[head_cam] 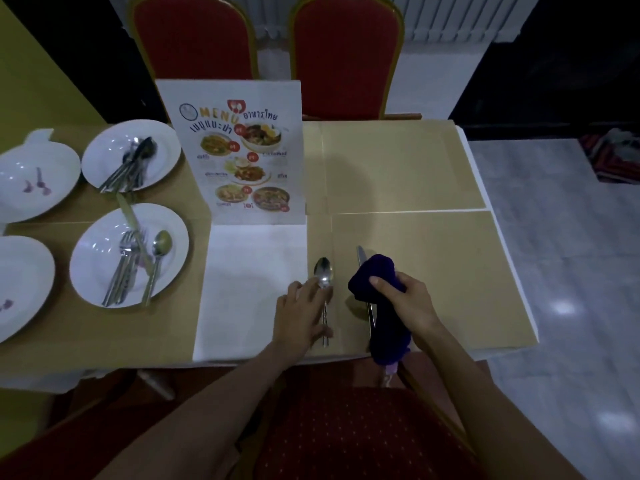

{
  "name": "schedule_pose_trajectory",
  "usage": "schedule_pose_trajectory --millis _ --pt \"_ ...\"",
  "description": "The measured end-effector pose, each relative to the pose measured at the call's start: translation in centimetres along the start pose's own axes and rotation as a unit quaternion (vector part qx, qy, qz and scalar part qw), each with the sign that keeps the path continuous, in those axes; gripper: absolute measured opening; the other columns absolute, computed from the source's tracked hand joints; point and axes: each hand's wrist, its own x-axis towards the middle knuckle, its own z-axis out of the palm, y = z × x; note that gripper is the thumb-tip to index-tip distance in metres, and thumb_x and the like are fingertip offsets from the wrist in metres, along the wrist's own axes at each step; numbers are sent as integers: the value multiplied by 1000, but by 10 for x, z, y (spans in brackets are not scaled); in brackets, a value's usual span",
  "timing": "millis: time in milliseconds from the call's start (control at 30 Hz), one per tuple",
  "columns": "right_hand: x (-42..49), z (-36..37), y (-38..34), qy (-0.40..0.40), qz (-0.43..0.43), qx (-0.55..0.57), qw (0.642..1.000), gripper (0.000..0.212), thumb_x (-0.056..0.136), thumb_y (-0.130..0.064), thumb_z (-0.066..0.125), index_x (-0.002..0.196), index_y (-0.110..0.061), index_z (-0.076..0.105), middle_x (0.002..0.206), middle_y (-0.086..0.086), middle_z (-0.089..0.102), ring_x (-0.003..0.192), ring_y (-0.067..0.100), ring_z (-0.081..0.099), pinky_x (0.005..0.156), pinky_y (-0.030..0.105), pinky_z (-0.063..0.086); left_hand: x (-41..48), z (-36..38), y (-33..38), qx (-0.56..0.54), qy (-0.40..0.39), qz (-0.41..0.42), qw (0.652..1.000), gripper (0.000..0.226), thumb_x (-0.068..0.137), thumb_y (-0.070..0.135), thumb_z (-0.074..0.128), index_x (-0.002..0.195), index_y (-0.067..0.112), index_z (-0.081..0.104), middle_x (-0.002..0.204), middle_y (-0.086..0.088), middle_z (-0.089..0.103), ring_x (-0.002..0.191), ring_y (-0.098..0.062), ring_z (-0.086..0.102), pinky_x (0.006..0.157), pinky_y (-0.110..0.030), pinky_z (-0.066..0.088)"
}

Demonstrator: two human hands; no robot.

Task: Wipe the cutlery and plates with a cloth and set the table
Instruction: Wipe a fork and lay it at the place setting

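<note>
1. Far to the left of the menu card (239, 150), two white plates with faint purple motifs (31, 178) were seen at the frame edge; whether they had been wiped could not be told.
2. Just left of the menu card, a glossy round plate (104, 147) held a heap of steel cutlery (130, 164), and below it a second plate (93, 268) carried forks (124, 268) and a spoon (157, 261). These were judged not yet wiped or laid.
3. Directly below the menu card lay a flat white napkin (252, 289) on the matte tan table (415, 168), with no plate on it.
4. To the lower right of the menu card, the left hand (301, 313) was laid flat, fingers spread, on the handle of a polished spoon (323, 275) at the napkin's right edge; it looked placed.
5. Further right, the right hand (405, 299) was closed around a soft dark purple cloth (375, 278) wrapped about a slim knife (362, 254), its tip showing above.
6. The task was judged to be at an early stage.
</note>
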Motion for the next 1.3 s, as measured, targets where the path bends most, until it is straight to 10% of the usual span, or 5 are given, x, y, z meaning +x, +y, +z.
schedule_pose_trajectory --millis 300,633,800,1033,1300 --pt "-1 17 -9 10 -15 -7 1000 28 85 -42 74 98 -17 71 92 2 74 89 22 69 76 37 55 -8 3 -16 -17 -24 21 999 102 71 54 76 152 37 17 163 1 12 144 -28 20 106 -44 35" --pt "-8 131 -71 -95 -70 -81 990 33 82 -20 76 113 -21 67 94 -4 70 85 15 67 69 26 52 -30 -63 -205 -38 333 -301 893 25 92 17 60 112 2 63 109 -20 64 102 -39 58 86 -46 45" --pt "-20 176 -82 -103 -73 -93 988 21 83 -18 75 103 -20 68 88 0 71 77 16 66 64 27 50 -37 -95 -296 -60 129 -421 896 38 96 31 53 113 -2 59 111 -25 59 104 -42 54 92 -46 41" --pt "-34 205 -88 -100 -73 -89 988 14 84 -17 74 95 -24 69 82 0 70 73 17 65 64 28 49 -35 -103 -323 -235 126 -432 862 38 94 34 57 90 0 72 92 -18 72 91 -39 66 74 -34 47" --pt "-42 236 -102 -57 -90 -161 981 10 87 -16 65 96 -18 63 83 1 66 77 23 62 64 32 45 -71 -140 -300 -328 145 -429 829 22 99 15 47 109 -2 58 103 -21 67 90 -38 64 72 -36 48"
